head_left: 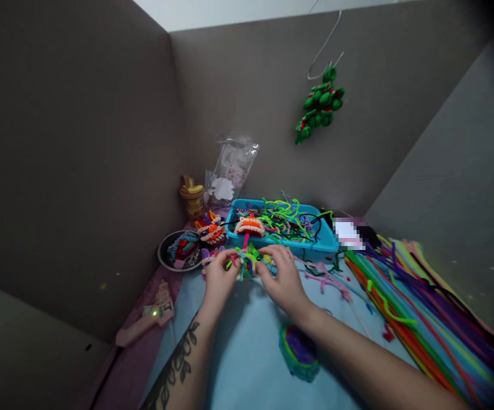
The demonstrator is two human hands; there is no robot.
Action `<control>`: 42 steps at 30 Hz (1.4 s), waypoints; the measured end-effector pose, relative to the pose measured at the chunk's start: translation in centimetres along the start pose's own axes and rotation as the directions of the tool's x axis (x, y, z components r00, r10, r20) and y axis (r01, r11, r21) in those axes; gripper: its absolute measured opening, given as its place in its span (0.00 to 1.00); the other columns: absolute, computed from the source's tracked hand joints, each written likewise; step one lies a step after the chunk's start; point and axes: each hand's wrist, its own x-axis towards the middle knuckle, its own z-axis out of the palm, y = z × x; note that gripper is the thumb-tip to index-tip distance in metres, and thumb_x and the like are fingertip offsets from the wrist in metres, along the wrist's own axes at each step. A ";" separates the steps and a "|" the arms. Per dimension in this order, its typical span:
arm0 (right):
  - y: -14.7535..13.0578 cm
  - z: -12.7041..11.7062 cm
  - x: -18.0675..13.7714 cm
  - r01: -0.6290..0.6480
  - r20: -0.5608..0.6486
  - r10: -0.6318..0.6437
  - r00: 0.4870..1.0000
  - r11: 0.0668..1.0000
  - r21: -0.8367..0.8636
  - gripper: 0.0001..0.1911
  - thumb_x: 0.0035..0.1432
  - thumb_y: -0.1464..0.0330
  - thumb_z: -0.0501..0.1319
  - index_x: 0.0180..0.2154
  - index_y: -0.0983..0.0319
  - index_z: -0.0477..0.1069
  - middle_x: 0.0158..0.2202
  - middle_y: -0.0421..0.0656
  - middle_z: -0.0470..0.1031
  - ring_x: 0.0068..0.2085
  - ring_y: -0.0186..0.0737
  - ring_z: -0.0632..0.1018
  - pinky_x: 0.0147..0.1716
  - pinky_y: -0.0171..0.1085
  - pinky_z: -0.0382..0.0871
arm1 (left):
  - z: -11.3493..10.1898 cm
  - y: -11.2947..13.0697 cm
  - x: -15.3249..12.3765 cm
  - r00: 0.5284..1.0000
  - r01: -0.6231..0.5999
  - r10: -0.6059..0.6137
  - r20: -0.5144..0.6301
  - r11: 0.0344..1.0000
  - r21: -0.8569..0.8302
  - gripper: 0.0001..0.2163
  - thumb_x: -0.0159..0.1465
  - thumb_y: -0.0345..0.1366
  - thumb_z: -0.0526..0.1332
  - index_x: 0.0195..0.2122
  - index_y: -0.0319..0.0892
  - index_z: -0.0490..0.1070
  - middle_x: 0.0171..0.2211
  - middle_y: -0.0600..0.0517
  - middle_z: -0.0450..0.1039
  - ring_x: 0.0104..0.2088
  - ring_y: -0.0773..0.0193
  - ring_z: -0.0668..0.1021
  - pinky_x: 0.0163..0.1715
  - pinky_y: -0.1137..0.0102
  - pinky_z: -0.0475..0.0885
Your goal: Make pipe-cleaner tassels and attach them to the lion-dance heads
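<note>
Between both hands, above the blue table surface, is a small craft piece of pipe cleaners [250,263] in green, yellow and blue. My left hand [223,274] pinches its left side, where a bit of pink shows. My right hand [280,276] has thumb and fingers closed on its right side. Just beyond stands an orange and cream fuzzy piece [249,226] with a pink stem; whether the stem joins the held piece I cannot tell. Nearer my right forearm lies a purple and teal fuzzy oval [299,351].
A blue tray [327,242] of pipe cleaner scraps stands behind the hands. At left are a round metal bowl [161,259] and a pink glue gun [156,316] with a green light. Long pipe cleaners [426,319] lie at right. Grey partitions [250,102] enclose the table.
</note>
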 end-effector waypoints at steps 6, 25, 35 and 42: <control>-1.1 1.4 1.7 0.185 0.209 -0.136 0.968 0.954 -0.237 0.05 0.56 0.68 0.61 0.35 0.61 0.72 0.37 0.46 0.74 0.39 0.44 0.74 0.39 0.39 0.66 | 0.0 0.3 -0.1 0.998 -0.056 0.052 0.044 0.994 0.090 0.11 0.53 0.27 0.60 0.35 0.40 0.78 0.31 0.49 0.80 0.33 0.61 0.78 0.36 0.68 0.71; -1.6 0.7 2.3 0.434 0.282 -0.332 0.900 0.737 -0.518 0.08 0.57 0.73 0.58 0.34 0.60 0.77 0.41 0.44 0.80 0.40 0.46 0.71 0.37 0.41 0.62 | 0.2 0.4 -0.1 0.996 0.043 -0.044 0.074 0.999 0.018 0.08 0.50 0.29 0.60 0.28 0.39 0.79 0.24 0.51 0.78 0.28 0.62 0.76 0.31 0.70 0.70; -1.5 0.5 1.5 0.445 0.148 -0.421 0.895 0.827 -0.344 0.10 0.61 0.68 0.56 0.42 0.59 0.73 0.47 0.47 0.76 0.44 0.46 0.71 0.43 0.44 0.61 | 0.1 0.0 0.1 0.992 0.130 -0.129 0.015 0.989 -0.070 0.07 0.49 0.32 0.64 0.29 0.37 0.78 0.22 0.52 0.75 0.23 0.66 0.72 0.24 0.74 0.65; 1.5 1.7 0.1 -0.346 0.215 0.310 0.926 0.925 0.157 0.11 0.46 0.73 0.57 0.36 0.62 0.66 0.33 0.42 0.73 0.33 0.38 0.72 0.34 0.37 0.67 | 0.0 -0.6 0.3 0.982 0.186 -0.186 0.013 0.969 -0.164 0.13 0.49 0.40 0.67 0.33 0.36 0.76 0.23 0.52 0.73 0.21 0.69 0.71 0.22 0.75 0.63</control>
